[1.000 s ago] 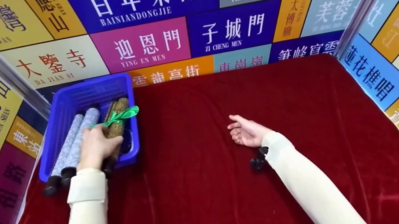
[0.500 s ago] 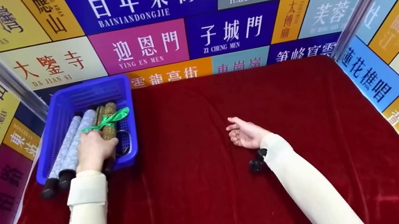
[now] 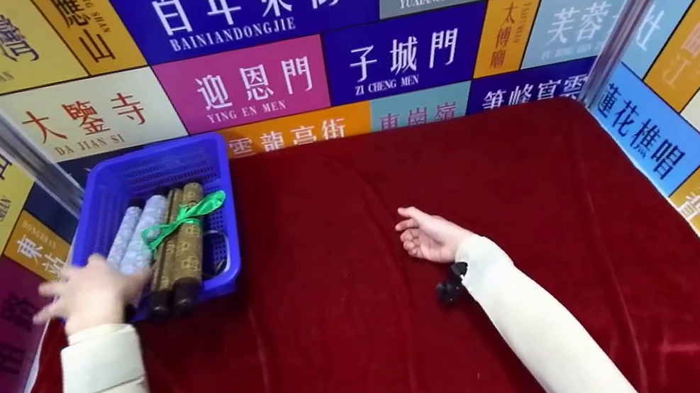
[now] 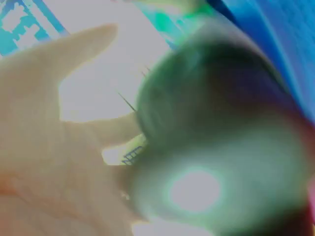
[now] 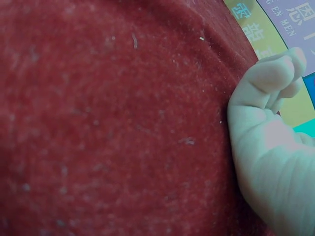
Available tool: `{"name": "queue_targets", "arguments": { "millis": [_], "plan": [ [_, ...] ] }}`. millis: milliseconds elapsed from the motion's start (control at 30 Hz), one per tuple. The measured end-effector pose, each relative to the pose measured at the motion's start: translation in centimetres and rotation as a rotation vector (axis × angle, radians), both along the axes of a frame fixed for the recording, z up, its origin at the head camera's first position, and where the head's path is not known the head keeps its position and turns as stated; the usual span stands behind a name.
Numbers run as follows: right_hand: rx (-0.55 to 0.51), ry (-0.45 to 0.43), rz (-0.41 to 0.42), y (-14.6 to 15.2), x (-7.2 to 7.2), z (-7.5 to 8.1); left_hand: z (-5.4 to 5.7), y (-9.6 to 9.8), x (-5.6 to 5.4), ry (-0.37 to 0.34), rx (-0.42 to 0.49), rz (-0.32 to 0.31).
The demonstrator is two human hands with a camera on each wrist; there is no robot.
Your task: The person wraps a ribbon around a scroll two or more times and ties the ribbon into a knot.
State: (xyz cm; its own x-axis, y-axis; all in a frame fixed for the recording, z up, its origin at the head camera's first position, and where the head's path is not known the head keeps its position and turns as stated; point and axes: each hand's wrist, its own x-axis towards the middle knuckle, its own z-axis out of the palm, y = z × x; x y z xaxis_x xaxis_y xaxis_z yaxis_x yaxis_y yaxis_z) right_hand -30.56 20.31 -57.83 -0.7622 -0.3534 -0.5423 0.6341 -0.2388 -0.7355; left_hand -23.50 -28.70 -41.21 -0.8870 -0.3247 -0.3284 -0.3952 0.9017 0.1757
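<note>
Bordering red cloth (image 3: 339,299) w/ bskt (image 3: 183,168): multicol. txt walls (image 3: 255,87)

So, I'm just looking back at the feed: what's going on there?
A person's left hand, blurred with fingers spread, is at the near left corner of the blue basket, hiding the near ends of the pale blue rolls; whether it touches them isn't clear. Beside those, the brown patterned rolls lie in the basket with a green ribbon across them. The right hand, loosely curled, holds nothing at the red cloth.
</note>
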Motion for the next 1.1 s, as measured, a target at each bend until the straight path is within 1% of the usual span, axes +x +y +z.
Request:
{"name": "queue_targets", "arguments": {
  "millis": [67, 133, 200, 267, 367, 467, 533, 600, 667, 733, 867, 1000, 1067, 1100],
  "plan": [
    [-0.004, 0.002, 0.004, 0.0, 0.0, 0.0, -0.3, -0.9, 0.5, -0.053, 0.024, -0.028],
    [-0.011, 0.003, 0.008, 0.0, 0.0, -0.1, -0.7, -1.6, 0.8, -0.072, 0.040, -0.058],
    [-0.017, 0.006, 0.012, 0.0, 0.1, -0.1, -1.2, -2.1, 0.9, -0.039, 0.049, -0.081],
    [-0.018, 0.009, 0.009, 0.0, 0.2, 0.0, -1.5, -2.3, 0.9, -0.007, 0.058, -0.084],
    [-0.017, 0.013, 0.003, 0.1, 0.3, 0.0, -1.7, -2.4, 0.7, 0.052, 0.070, -0.057],
    [-0.015, 0.020, -0.003, 0.1, 0.3, 0.1, -1.6, -2.4, 0.6, 0.100, 0.079, -0.018],
    [-0.013, 0.025, -0.004, 0.1, 0.4, 0.1, -1.3, -2.2, 0.6, 0.136, 0.078, 0.009],
    [-0.010, 0.028, -0.005, 0.0, 0.4, 0.1, -0.9, -1.9, 0.7, 0.170, 0.070, 0.022],
    [-0.008, 0.025, -0.004, -0.1, 0.4, 0.0, -0.5, -1.3, 0.9, 0.203, 0.059, 0.036],
    [-0.007, 0.022, -0.002, -0.2, 0.5, 0.0, -0.1, -0.6, 1.2, 0.251, 0.055, 0.048],
    [-0.001, 0.017, -0.004, -0.3, 0.6, -0.1, 0.9, 1.7, 2.0, 0.379, 0.053, 0.033],
    [0.038, 0.020, -0.017, -0.5, 0.5, 0.1, 2.2, 5.1, 2.7, 0.491, 0.046, -0.015],
    [0.080, 0.027, -0.018, -0.7, 0.4, 0.3, 2.5, 7.0, 2.8, 0.530, 0.043, -0.040],
    [0.109, 0.033, -0.016, -0.9, 0.4, 0.4, 2.4, 8.1, 2.8, 0.548, 0.043, -0.053]
  ]
}}
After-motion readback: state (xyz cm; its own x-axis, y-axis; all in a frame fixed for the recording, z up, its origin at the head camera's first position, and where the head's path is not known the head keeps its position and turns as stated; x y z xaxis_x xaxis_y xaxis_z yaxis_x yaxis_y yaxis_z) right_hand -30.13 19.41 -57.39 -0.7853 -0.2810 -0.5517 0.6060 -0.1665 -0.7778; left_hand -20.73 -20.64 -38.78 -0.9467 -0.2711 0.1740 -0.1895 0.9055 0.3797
